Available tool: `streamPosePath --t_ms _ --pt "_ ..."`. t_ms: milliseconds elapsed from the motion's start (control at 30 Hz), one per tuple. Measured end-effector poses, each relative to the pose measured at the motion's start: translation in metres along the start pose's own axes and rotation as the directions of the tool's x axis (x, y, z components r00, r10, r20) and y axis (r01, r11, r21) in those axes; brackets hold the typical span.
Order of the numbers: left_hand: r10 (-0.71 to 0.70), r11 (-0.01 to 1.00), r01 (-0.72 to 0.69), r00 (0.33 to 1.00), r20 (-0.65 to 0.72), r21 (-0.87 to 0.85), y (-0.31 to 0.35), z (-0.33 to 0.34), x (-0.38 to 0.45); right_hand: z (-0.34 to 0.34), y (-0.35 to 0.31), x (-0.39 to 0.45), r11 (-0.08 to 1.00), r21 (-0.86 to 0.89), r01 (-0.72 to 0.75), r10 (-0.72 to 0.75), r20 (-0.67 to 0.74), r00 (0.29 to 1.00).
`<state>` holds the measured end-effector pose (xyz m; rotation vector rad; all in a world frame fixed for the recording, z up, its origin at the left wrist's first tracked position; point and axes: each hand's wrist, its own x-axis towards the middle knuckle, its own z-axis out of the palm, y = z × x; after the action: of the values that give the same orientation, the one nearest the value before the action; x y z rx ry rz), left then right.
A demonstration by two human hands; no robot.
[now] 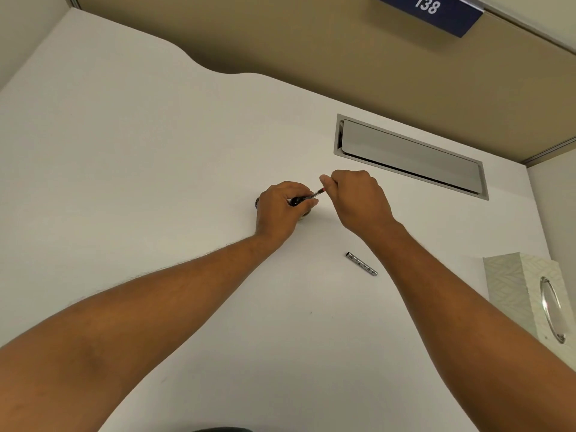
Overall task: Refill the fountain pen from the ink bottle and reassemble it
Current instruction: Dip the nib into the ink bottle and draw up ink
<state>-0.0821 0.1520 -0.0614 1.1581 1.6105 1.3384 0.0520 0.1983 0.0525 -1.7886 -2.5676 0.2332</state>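
Note:
My left hand [277, 210] grips the black front section of the fountain pen [299, 200], holding it over something dark and mostly hidden under the hand, probably the ink bottle [257, 202]. A thin converter [316, 193] with a red end sticks out of the section toward my right hand [358, 201], whose thumb and fingers pinch that end. The silver pen barrel [361, 263] lies alone on the white desk [156, 182], nearer to me and below my right wrist.
A metal cable-tray flap [411, 155] is set into the desk behind my right hand. A patterned tissue box [530, 294] stands at the right edge. A beige partition with a blue sign reading 138 [430, 10] runs along the back.

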Motion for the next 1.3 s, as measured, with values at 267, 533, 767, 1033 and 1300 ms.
streamPosePath --t_ms 267,533,767,1033,1300 --pt "-0.017 1.0 0.017 1.0 0.006 -0.021 -0.001 -0.001 0.003 -0.012 0.006 -0.004 0.986 0.132 0.1 -0.108 0.057 0.993" --pt "-0.034 0.998 0.035 0.999 0.009 -0.042 -0.003 -0.001 0.004 -0.007 -0.006 0.001 0.992 -0.128 -0.015 0.02 0.038 0.999" --pt "-0.07 0.994 0.072 0.997 0.025 -0.079 0.001 -0.001 0.004 -0.021 0.005 -0.004 0.988 0.001 0.153 -0.152 0.059 0.987" --pt "-0.075 0.994 0.077 0.997 0.03 -0.073 0.004 -0.003 0.003 -0.007 0.004 0.002 0.981 -0.185 0.058 -0.061 -0.01 0.998" --pt "-0.085 0.994 0.087 0.996 0.03 -0.063 0.003 -0.004 0.004 -0.011 0.013 0.001 0.986 -0.074 0.147 -0.145 0.034 0.989"
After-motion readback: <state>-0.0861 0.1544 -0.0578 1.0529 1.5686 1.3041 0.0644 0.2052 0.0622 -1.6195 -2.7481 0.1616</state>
